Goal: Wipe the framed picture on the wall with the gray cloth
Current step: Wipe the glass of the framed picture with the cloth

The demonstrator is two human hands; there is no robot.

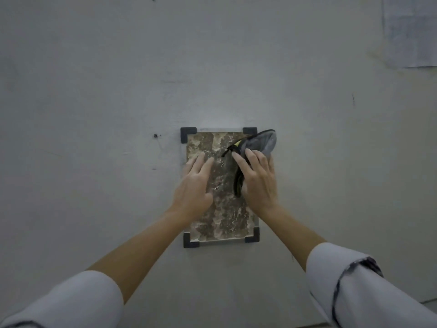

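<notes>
Both of our hands lie flat on the framed picture hanging on the wall: the left hand braces its left side with straight fingers and holds nothing, while the right hand presses the gray cloth against the upper right corner, fingers stretched over it. We judge the wiping to be at the top, with the middle and lower pane left to cover.
</notes>
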